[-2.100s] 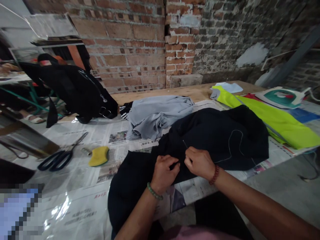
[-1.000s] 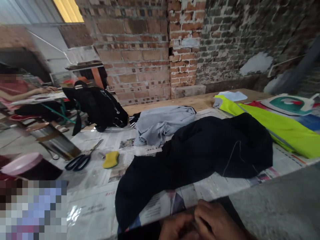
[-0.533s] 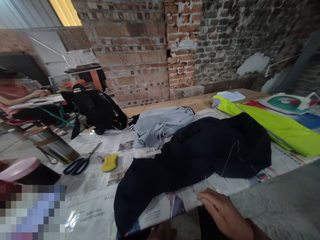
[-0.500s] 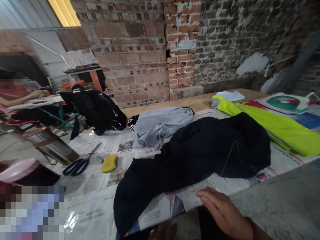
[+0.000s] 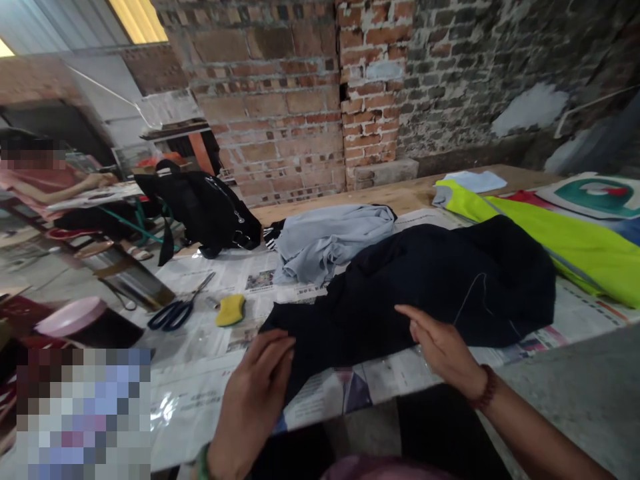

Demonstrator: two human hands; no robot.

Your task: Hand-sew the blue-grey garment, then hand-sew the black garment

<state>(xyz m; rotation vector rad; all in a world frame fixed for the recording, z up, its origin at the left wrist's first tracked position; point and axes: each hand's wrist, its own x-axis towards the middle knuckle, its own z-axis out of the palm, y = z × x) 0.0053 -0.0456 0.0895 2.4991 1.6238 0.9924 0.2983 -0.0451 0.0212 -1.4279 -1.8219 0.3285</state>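
Observation:
A dark navy cloth garment (image 5: 380, 287) lies bunched across the table in front of me, with a thin pale thread (image 5: 470, 287) looped over its right part. My left hand (image 5: 257, 387) is at the cloth's near left end, its fingers bent and closed on the fabric there. My right hand (image 5: 443, 350) is over the garment's near edge, the index finger stretched out toward the left and the other fingers partly hidden. I see nothing held in it. A folded light grey cloth (image 5: 335, 233) lies just behind the dark one.
Scissors (image 5: 177, 310), a yellow sponge (image 5: 231, 311), a metal flask (image 5: 127, 277) and a pink-lidded container (image 5: 93, 327) stand or lie on the left. A black bag (image 5: 210, 213) is behind. At right are a neon-yellow garment (image 5: 550, 240) and an iron (image 5: 595, 193). Another person sits far left.
My left hand has risen from the bottom edge to the left end of the dark garment. My right hand has moved up and forward over the cloth's near edge.

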